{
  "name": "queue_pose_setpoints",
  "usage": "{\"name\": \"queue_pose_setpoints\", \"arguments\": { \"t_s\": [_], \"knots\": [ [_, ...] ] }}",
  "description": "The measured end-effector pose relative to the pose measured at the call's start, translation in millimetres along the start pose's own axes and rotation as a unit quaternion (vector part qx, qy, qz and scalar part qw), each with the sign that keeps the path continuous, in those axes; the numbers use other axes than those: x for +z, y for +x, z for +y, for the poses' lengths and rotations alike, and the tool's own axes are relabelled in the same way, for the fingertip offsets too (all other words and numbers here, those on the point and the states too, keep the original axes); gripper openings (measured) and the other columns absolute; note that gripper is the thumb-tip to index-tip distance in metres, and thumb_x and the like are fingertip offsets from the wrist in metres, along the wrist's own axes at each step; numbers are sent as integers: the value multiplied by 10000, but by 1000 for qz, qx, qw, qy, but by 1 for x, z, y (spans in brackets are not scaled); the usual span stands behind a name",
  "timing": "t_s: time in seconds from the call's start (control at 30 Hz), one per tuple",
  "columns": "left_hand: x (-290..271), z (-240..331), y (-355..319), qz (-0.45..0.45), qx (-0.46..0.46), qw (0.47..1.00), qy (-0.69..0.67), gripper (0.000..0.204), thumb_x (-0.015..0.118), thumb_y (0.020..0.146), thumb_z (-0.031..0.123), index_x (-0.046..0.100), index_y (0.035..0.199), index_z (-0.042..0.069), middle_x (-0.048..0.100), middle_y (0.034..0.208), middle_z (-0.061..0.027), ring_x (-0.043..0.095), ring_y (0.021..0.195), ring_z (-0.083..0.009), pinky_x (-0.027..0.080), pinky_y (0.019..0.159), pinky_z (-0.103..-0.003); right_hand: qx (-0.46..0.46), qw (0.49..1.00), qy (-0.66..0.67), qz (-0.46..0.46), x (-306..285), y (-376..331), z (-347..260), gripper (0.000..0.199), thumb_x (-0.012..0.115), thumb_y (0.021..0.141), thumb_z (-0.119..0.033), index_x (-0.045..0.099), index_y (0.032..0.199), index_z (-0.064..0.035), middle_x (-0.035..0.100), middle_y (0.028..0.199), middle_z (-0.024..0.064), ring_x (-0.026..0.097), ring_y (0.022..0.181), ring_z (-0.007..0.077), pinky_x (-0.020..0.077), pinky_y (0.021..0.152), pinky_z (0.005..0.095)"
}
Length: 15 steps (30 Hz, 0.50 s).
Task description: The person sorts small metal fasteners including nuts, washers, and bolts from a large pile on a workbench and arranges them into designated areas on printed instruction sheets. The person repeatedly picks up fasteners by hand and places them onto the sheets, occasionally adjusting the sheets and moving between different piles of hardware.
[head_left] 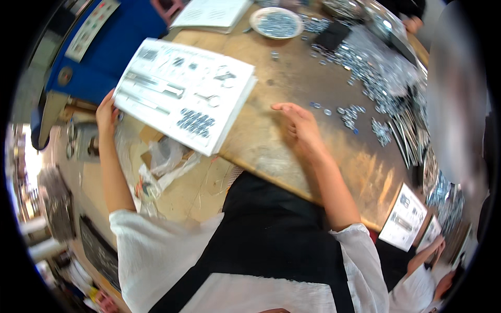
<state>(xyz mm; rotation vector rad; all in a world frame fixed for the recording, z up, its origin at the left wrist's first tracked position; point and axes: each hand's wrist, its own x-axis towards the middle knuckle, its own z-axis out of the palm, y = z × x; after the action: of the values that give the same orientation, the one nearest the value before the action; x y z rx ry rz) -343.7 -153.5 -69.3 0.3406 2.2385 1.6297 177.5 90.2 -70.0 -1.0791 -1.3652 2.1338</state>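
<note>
My left hand (106,110) grips the left edge of a thick stack of printed sheets (172,122). The stack is white, with pictures of metal hardware on top, and lies tilted over the table's left edge. Bare wooden tabletop (261,141) separates it from my right hand (300,128), which hovers over the table holding nothing. Its index finger points left and the other fingers are partly curled. Just beyond that hand are a few loose nuts (327,111) and a small heap of metal fasteners (349,117).
A white bowl of screws (276,23), another paper stack (211,13), a dark flat object (332,35), a clear plastic bag (383,55) and metal rods (409,135) lie around the table. Another person's hands (436,250) hold printed sheets at lower right. A blue cabinet (109,47) stands left.
</note>
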Motion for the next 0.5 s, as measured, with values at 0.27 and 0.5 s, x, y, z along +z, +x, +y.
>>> {"name": "queue_pose_setpoints", "arguments": {
  "t_s": [0.27, 0.5],
  "knots": [
    [-25, -52, 24, 45, 14, 993, -104, 492, 600, 989, 214, 514, 1445, 49, 616, 1349, -105, 579, 1233, -246, 440, 1056, -361, -161, 876, 6, 454, -235, -191, 11, 292, 500, 1059, -262, 689, 1190, -83, 394, 633, -99, 330, 526, 27, 226, 466, 222],
    [-45, -21, 17, 213, 201, 956, -36, 294, 567, 1006, 112, 650, 1276, 29, 664, 1086, -57, 612, 890, -144, 515, 759, -243, 54, 490, -443, 749, -483, -443, 83, 320, 467, 1008, -186, 701, 1225, -166, 702, 1168, 172, 661, 1072, 378, 518, 887, 451]
  ]
}}
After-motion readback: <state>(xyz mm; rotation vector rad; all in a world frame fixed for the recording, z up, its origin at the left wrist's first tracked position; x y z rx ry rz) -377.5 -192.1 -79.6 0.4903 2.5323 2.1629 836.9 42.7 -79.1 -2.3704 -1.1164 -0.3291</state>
